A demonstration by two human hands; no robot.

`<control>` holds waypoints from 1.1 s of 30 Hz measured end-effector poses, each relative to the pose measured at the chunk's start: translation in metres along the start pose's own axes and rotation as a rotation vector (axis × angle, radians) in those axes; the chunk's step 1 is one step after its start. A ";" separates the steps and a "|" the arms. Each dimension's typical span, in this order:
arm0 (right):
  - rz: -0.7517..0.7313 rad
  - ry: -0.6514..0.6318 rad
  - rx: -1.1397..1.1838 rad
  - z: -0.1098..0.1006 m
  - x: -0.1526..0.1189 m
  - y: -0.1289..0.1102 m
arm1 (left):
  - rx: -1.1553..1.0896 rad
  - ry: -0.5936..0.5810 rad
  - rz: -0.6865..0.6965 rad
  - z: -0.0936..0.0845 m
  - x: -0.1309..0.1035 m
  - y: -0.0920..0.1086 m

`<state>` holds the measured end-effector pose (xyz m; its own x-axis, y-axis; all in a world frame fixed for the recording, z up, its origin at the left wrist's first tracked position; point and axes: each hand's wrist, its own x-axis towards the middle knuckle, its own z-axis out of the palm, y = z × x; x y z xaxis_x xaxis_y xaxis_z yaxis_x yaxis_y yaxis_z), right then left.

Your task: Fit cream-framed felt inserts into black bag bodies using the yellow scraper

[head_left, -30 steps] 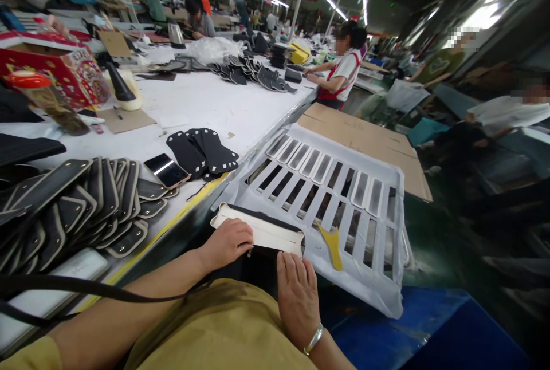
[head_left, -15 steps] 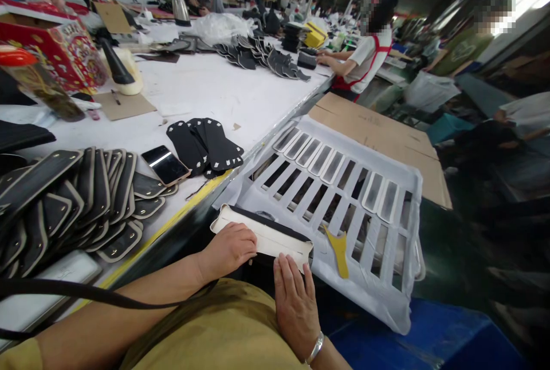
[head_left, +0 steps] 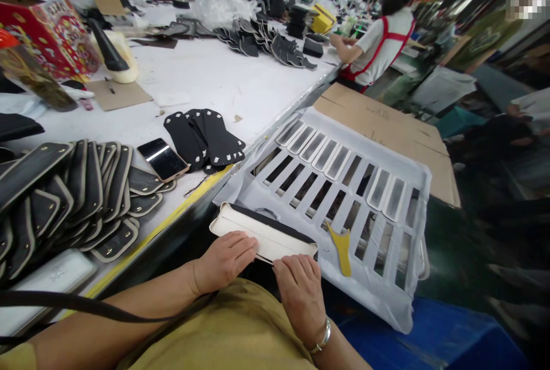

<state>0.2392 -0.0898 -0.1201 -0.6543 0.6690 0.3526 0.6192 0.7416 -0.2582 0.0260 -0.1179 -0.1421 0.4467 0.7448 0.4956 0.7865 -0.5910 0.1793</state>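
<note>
In front of my body is a long panel with a white inner face, a black outer edge and ends that curl up. My left hand lies on its near edge left of the middle, fingers bent together over the white face. Toward the right end my right hand has its fingers curled over the same edge. Both thumbs are mostly hidden. Just right of the panel, a yellow forked tool rests on a grey slotted tray.
White-rimmed strips fill some tray slots. On the table at left are a pile of dark straps, a phone and black pieces. A cardboard sheet lies behind the tray. A person in red straps stands farther back.
My right hand has shifted from fingers laid out straight to fingers bent over the panel's near edge. My left hand stays on the panel. The view has tilted slightly.
</note>
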 end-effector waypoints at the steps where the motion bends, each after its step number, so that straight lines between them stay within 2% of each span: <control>1: -0.010 -0.016 0.011 -0.001 0.002 0.001 | 0.015 0.031 0.008 0.000 -0.001 -0.001; 4: -0.059 -0.037 0.033 0.000 0.006 0.004 | 0.013 0.061 0.020 -0.002 0.000 -0.004; 11: -0.107 -0.062 0.057 0.006 0.007 0.011 | -0.117 -0.112 0.117 -0.020 0.010 -0.022; 16: -0.129 -0.098 0.063 0.007 0.009 0.016 | -0.209 -0.172 0.043 -0.026 0.012 -0.028; 19: -0.160 -0.111 0.075 0.007 0.009 0.019 | -0.254 -0.248 0.058 -0.028 0.016 -0.028; 22: -0.174 -0.104 0.085 0.006 0.010 0.019 | -0.256 -0.270 0.047 -0.026 0.019 -0.027; 33: 0.010 -0.208 0.082 0.006 0.014 0.013 | -0.265 -0.311 -0.162 -0.020 0.023 -0.021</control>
<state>0.2358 -0.0709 -0.1239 -0.7287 0.6661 0.1590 0.5943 0.7305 -0.3363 0.0111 -0.0947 -0.1171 0.4656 0.8684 0.1705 0.7386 -0.4874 0.4657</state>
